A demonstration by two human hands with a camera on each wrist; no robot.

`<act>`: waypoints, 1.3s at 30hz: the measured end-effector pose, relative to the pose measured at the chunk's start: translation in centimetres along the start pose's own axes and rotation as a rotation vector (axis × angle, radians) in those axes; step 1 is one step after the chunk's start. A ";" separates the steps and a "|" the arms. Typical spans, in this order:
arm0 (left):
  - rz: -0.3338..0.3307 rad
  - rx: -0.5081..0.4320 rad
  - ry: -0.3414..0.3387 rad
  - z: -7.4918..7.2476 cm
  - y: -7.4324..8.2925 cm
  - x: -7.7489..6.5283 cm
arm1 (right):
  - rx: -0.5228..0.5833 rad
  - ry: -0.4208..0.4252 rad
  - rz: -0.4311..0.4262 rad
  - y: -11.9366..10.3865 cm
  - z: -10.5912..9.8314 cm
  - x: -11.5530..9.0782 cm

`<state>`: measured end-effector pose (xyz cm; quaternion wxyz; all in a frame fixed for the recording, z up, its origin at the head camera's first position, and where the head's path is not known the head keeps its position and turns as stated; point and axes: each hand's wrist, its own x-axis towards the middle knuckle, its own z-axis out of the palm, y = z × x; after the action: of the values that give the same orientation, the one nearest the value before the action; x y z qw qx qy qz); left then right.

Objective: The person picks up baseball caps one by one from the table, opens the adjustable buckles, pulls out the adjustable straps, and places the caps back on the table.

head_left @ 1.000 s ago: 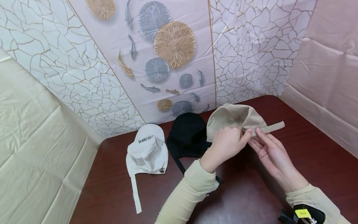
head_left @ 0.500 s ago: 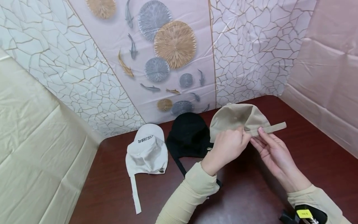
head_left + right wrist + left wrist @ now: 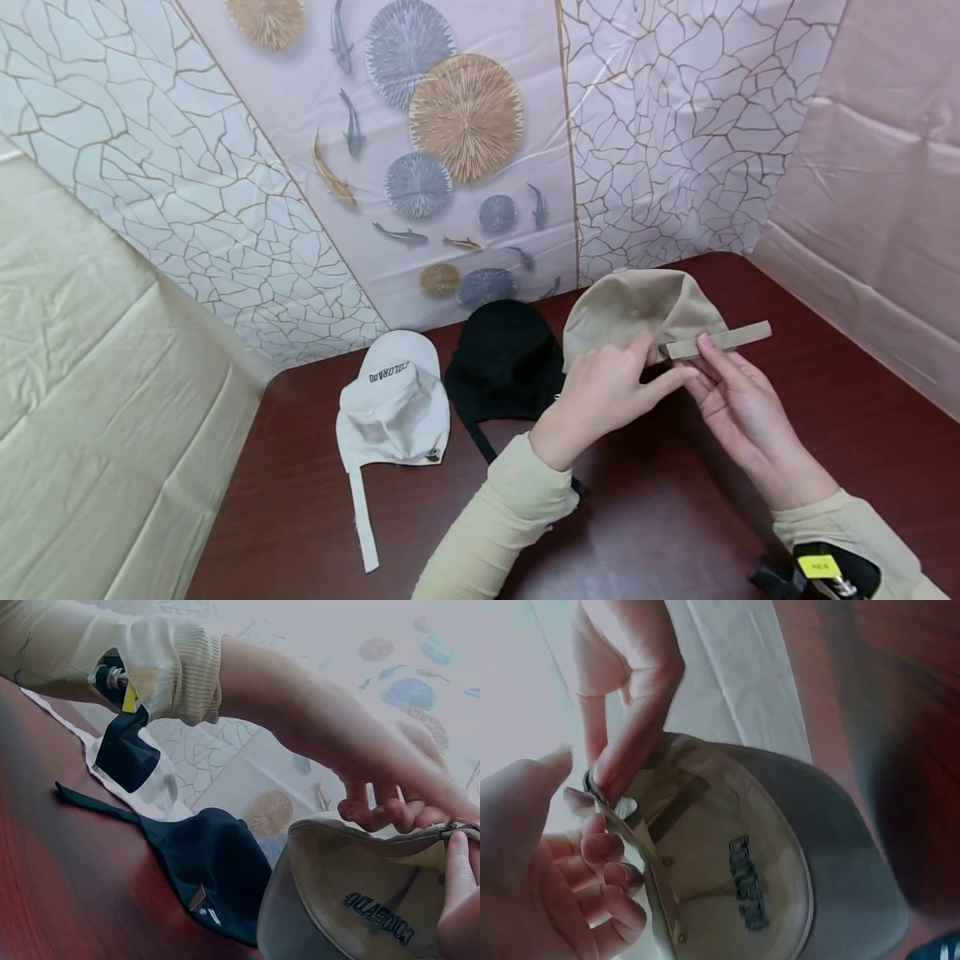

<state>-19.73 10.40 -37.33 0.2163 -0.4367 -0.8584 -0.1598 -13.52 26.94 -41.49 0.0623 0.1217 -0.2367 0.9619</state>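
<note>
A beige baseball cap [image 3: 633, 310] is held up at the right of the head view, with its back edge towards me. My left hand [image 3: 600, 390] grips that edge near a small metal buckle [image 3: 663, 352], fingers curled and thumb stretched to the right. In the left wrist view the left fingertips [image 3: 615, 881] lie along the cap's edge, and dark lettering [image 3: 748, 885] shows inside. My right hand [image 3: 750, 425] pinches the cap's strap [image 3: 742, 335] between thumb and fingers; the strap's free end sticks out to the right. How the strap sits in the buckle is too small to tell.
A black cap [image 3: 504, 358] lies left of the beige one, its strap hanging towards me. Farther left is a white cap [image 3: 393, 400] with lettering and a loose strap [image 3: 362, 521]. All are on a dark red table [image 3: 285, 483], with patterned cloth [image 3: 480, 125] behind.
The beige cap has shifted slightly right and up with both hands. My left thumb has come off the strap and stretched out, which uncovers the buckle. The other two caps stay put.
</note>
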 end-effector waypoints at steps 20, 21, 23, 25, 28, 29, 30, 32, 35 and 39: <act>0.137 0.236 0.232 0.2 -1.8 -0.8 | 0.020 -0.135 -0.022 0.0 0.4 -0.6; 0.135 0.236 0.235 0.2 -1.8 -0.8 | 0.029 -0.140 -0.022 0.0 0.4 -0.6; 0.136 0.234 0.243 0.3 -1.7 -0.8 | 0.054 -0.146 -0.021 0.0 0.3 -0.5; 0.144 0.236 0.260 0.4 -1.7 -0.8 | 0.068 -0.150 -0.019 0.0 0.2 -0.5; 0.162 0.223 0.277 0.6 -1.5 -0.8 | 0.068 -0.136 -0.029 0.0 0.2 -0.5; 0.167 0.217 0.281 0.6 -1.5 -0.8 | 0.060 -0.126 -0.034 0.0 0.1 -0.6; 0.171 0.211 0.282 0.7 -1.4 -0.8 | 0.051 -0.115 -0.039 0.0 0.1 -0.6; 0.175 0.210 0.285 0.9 -1.2 -0.9 | 0.036 -0.089 -0.047 0.0 0.0 -0.6; 0.177 0.219 0.286 1.1 -1.0 -1.0 | 0.017 -0.050 -0.055 -0.1 0.0 -0.6; 0.195 0.234 0.276 1.1 -0.7 -1.1 | 0.017 -0.005 -0.061 -0.1 0.0 -0.7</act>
<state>-20.00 9.80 -38.90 0.3957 -0.4636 -0.7870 -0.0954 -12.86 26.99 -41.60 0.0898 0.1317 -0.2248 0.9613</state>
